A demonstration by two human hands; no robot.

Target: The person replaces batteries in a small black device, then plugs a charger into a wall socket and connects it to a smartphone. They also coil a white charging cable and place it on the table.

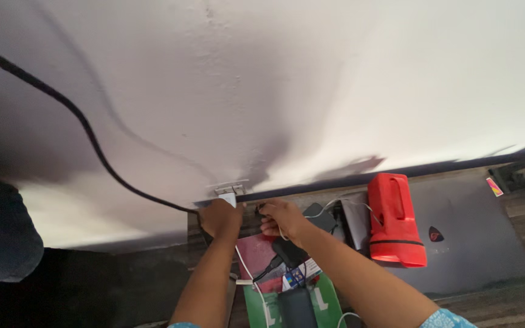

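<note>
White wall (311, 73); red, green packages (262, 285) beneath both hands (221, 217).

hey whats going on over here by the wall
A person is reaching with both hands to the far edge of a cluttered desk, right against the wall. The left hand is closed around a white plug at a wall socket, where a thick black cable also ends. The right hand pinches thin white wires. Beside it a red torch lies on a closed grey laptop.
</note>
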